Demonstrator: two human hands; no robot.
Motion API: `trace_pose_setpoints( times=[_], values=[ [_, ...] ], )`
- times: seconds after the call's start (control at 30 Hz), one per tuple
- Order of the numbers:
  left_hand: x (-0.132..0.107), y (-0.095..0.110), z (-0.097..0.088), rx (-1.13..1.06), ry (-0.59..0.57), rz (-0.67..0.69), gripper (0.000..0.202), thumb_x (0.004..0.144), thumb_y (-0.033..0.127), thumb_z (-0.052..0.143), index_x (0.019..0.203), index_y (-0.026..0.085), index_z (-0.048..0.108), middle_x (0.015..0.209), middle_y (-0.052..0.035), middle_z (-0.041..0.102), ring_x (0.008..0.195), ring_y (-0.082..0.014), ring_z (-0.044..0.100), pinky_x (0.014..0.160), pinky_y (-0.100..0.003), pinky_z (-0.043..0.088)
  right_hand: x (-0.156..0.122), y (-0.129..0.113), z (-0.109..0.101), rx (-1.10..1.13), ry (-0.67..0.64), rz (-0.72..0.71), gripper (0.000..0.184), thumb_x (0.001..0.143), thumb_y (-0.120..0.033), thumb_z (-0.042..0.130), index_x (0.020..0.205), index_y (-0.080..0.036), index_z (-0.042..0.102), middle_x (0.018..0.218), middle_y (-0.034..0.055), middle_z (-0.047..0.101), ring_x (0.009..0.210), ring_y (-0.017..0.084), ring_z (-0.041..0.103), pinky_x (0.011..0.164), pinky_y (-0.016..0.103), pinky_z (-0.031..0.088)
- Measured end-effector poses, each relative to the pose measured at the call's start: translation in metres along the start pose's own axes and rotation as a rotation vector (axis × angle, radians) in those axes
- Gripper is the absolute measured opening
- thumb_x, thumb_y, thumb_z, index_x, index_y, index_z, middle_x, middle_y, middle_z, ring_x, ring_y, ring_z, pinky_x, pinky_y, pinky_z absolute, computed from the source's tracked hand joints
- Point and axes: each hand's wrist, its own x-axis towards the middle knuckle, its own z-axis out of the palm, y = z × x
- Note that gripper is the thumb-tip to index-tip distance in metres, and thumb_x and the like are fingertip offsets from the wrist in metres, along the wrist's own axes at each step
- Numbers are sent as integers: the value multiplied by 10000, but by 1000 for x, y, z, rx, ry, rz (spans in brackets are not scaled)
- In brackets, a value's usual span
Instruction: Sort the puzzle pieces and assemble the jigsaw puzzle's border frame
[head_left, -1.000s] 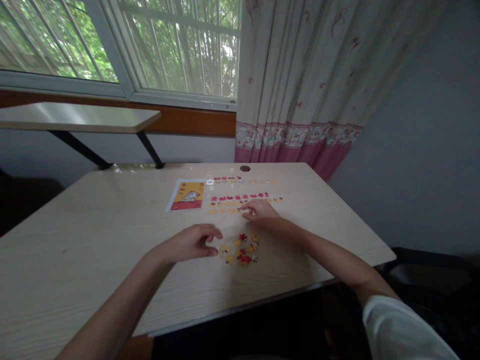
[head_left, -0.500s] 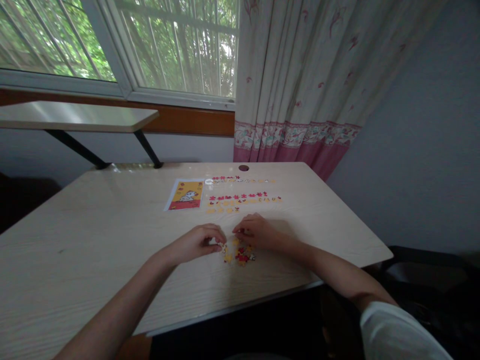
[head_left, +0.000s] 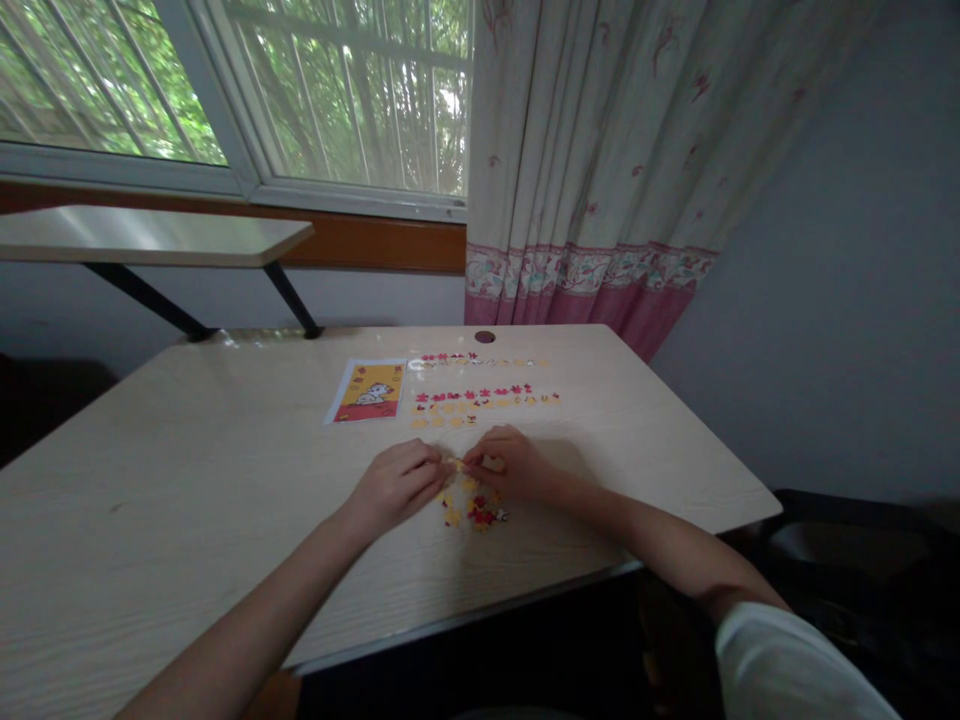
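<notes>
My left hand (head_left: 396,484) and my right hand (head_left: 505,463) meet fingertip to fingertip over a small pile of loose yellow and red puzzle pieces (head_left: 474,507) on the pale wooden table (head_left: 187,480). Both hands are pinched on a small yellow puzzle piece (head_left: 457,465) held between them. Beyond the hands, sorted puzzle pieces lie in rows (head_left: 484,399), red ones above yellow ones. A reference picture card (head_left: 367,391), yellow and red with a white animal, lies left of the rows.
A round cable hole (head_left: 484,337) sits at the table's far edge. A second table (head_left: 150,236) stands under the window at back left. A flowered curtain (head_left: 592,160) hangs behind. A dark chair (head_left: 847,560) is at the right.
My right hand came back from the sorted rows to the loose pile. My left hand shifted right and forward to meet it, and both now pinch a yellow piece.
</notes>
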Motion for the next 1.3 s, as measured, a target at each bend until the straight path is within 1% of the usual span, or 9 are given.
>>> trace_pose_setpoints(
  times=[0.1,0.2,0.37,0.47,0.63,0.83,1.0,1.17,1.3],
  values=[
    [-2,0,1,122,9,85,176,844,170,517,677,157,571,707,-41,586,610,-118,497,549,-236,409,-1,1,1,5,50,-4,130,793,-291,594,773,-182,662,683,8,665,652,105,575,662,226,414],
    [-2,1,2,152,5,103,114,849,182,515,767,167,592,736,-39,584,625,-120,509,553,-234,426,-1,2,1,-14,71,-38,132,802,-293,586,770,-186,656,686,7,664,670,106,580,673,232,405],
    [-2,-6,-3,50,26,-97,237,844,208,529,1076,168,548,932,-83,557,805,-150,551,681,-259,483,2,14,-10,-198,140,-95,168,835,-316,554,778,-198,660,710,11,654,698,111,561,679,255,366],
    [-4,-15,-6,-6,-70,-185,205,855,230,502,1045,185,565,938,-69,552,841,-153,556,719,-265,486,4,28,-23,-355,210,-94,196,851,-336,533,801,-209,673,695,13,640,692,116,546,677,270,340],
    [-8,-22,-3,-49,-248,-205,188,876,270,454,951,188,605,903,-56,577,815,-149,572,710,-257,484,4,46,-40,-481,294,-81,192,852,-331,540,812,-218,690,706,19,647,706,124,539,683,275,329],
    [-9,-21,3,-75,-316,-285,215,884,304,441,981,200,602,956,-55,585,873,-165,569,770,-287,476,3,53,-47,-496,277,-57,193,857,-326,534,829,-219,693,729,25,656,746,137,549,696,286,335],
    [-10,-21,4,-50,-351,-270,238,892,309,412,934,190,614,907,-54,588,837,-160,568,734,-263,471,3,55,-48,-484,275,-56,208,864,-335,522,841,-218,693,735,26,654,751,135,549,707,286,337],
    [-8,-20,5,-58,-363,-254,231,892,287,407,918,190,615,868,-45,580,807,-156,563,718,-264,465,4,69,-61,-486,239,61,199,845,-343,548,848,-205,691,788,42,658,769,146,557,715,285,341],
    [-8,-19,5,-71,-368,-245,213,890,269,414,911,191,611,857,-43,575,807,-158,559,719,-268,464,3,104,-85,-490,254,250,174,827,-310,571,823,-185,692,821,58,672,793,158,573,734,284,363]
  ],
)
